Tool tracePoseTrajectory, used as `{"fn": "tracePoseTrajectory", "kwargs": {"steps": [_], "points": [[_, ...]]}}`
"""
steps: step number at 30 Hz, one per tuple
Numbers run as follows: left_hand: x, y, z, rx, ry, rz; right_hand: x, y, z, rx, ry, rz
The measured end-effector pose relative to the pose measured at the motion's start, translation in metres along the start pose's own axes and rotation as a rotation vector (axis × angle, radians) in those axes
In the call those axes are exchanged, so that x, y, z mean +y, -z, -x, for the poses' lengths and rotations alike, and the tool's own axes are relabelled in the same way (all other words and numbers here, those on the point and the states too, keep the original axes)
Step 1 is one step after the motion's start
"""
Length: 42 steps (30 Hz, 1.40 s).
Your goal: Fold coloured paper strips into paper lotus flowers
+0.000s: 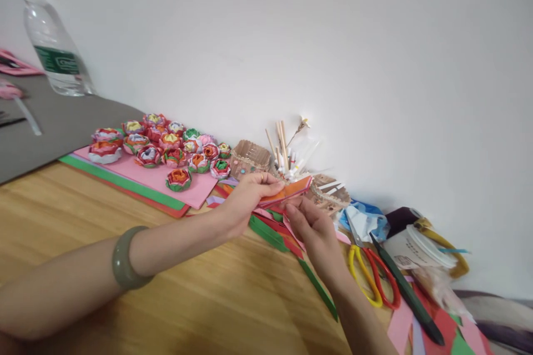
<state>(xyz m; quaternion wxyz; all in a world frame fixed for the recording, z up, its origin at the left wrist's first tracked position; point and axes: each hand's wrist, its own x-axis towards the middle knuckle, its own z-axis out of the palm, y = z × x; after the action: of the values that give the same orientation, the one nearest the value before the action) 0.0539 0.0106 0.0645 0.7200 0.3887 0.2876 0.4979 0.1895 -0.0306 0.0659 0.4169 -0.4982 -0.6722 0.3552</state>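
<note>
My left hand, with a ring on one finger and a green bangle on the wrist, pinches a stack of folded orange and pink paper strips at its left end. Just under the right part of the stack is my right hand, its thumb and fingertips pressed together against the lower edge of the paper. Green, red and pink paper strips lie on the wooden table below both hands. Several multicoloured folded paper flowers sit on pink sheets to the left.
Small brown baskets with sticks stand behind my hands. Scissors with yellow and red handles, a dark green pen-like tool, a white cup and paper scraps lie at the right. A plastic bottle stands far left, by the wall.
</note>
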Motion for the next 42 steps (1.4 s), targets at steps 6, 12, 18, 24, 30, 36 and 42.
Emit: {"fn": "tracePoseTrajectory", "kwargs": {"steps": [6,12,18,24,30,36,42], "points": [[-0.003,0.003,-0.005,-0.146,0.097,0.172,0.007,0.015,-0.009,-0.078,0.136,-0.071],[-0.008,0.002,-0.003,-0.314,0.273,0.28,0.009,0.032,-0.01,-0.137,0.343,0.173],[-0.008,-0.001,0.002,-0.474,0.347,0.303,0.0,0.032,-0.007,-0.153,0.395,0.18],[-0.006,0.006,-0.001,-0.494,0.354,0.122,-0.006,0.032,-0.001,-0.02,0.442,0.485],[0.008,0.009,-0.006,-0.39,0.047,-0.266,-0.011,0.028,0.002,0.026,0.39,0.671],[0.016,0.002,0.001,-0.406,0.028,-0.294,-0.013,0.028,-0.001,0.028,0.325,0.685],[0.013,0.001,0.003,-0.39,0.127,-0.24,-0.014,0.025,0.002,0.001,0.319,0.823]]}}
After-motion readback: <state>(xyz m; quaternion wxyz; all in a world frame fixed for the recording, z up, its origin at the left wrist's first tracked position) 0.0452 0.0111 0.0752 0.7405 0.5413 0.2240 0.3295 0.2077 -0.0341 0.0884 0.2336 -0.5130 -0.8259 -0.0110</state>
